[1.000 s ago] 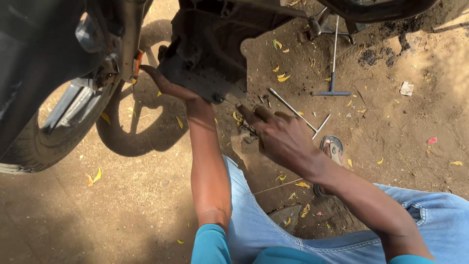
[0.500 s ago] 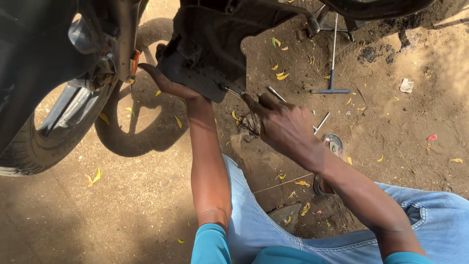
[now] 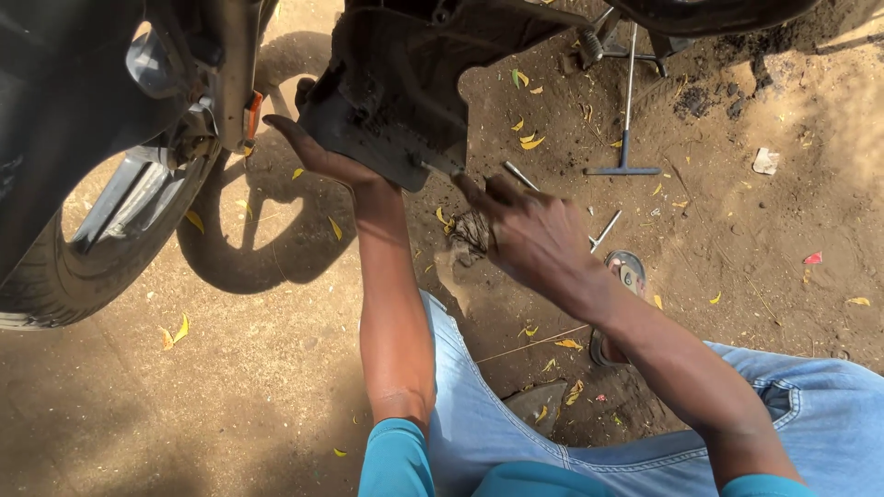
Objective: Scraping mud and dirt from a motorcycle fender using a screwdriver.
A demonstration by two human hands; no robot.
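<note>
Left hand [image 3: 318,152] pressed palm-up under the lower left edge of the panel [image 3: 391,87], a dirty black underside cover hanging from the scooter [image 3: 83,101] above the ground [image 3: 258,396]. Right hand [image 3: 529,235] closed around the handle end of a tool, with the thin metal shaft [image 3: 442,168] running from the fingers up-left to the panel's lower right corner; tip contact hidden by grime. Advised for this step: keep the shaft square to the fastener, steady upward support from the left hand so the panel does not sag or twist, firm inward pressure before any turn to avoid slipping. Tool long axis: diagonal, lower right to upper left, working end toward the panel. Panel long axis: roughly left to right, lower edge tilted down toward the right. Front wheel [image 3: 101,248] at the left edge of the ground. T-handle wrench [image 3: 628,120] lying on the dirt toward the far right, handle nearest, shaft pointing away. Loose rods [image 3: 606,230] just beside the right hand. Sandal [image 3: 626,276] behind the right wrist.
</note>
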